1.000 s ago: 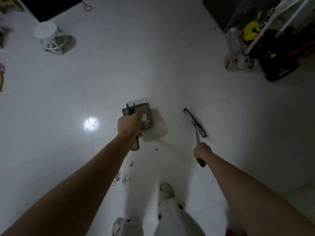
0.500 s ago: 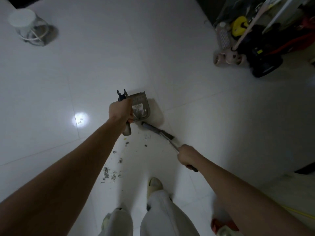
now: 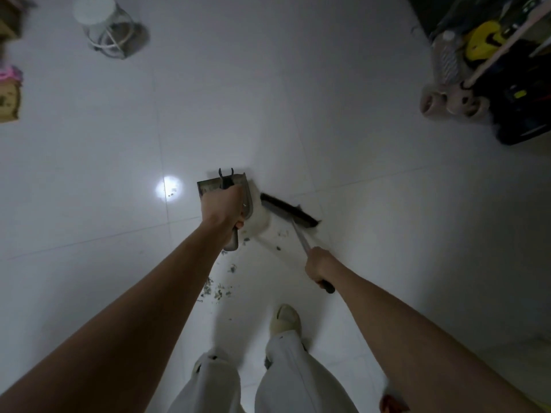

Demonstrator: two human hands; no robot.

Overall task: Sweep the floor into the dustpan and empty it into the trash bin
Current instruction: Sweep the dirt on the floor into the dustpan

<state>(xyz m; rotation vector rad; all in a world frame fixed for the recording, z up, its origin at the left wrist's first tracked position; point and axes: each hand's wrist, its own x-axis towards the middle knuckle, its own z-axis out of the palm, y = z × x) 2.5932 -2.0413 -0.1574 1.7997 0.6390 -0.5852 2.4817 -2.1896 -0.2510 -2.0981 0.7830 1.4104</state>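
The step in hand appears to be brushing loose dirt into the pan. To do it well, the person would set the open edge of the grey metal dustpan (image 3: 222, 189) flat on the white tiled floor (image 3: 298, 99), facing the scattered grey debris (image 3: 216, 289), and draw the bristles toward it in short strokes so no crumbs slip under the lip.

The left hand (image 3: 222, 208) is curled around the dustpan's handle, arm stretched forward and down; the pan sits just beyond its knuckles. The right hand (image 3: 319, 265) is wrapped around the dark-handled long black brush (image 3: 290, 210), whose head rests ahead of that hand and just right of the pan. Most debris lies on the near side of the left hand, toward the person's feet; a few bits lie between the two hands. No trash bin can be identified with certainty.
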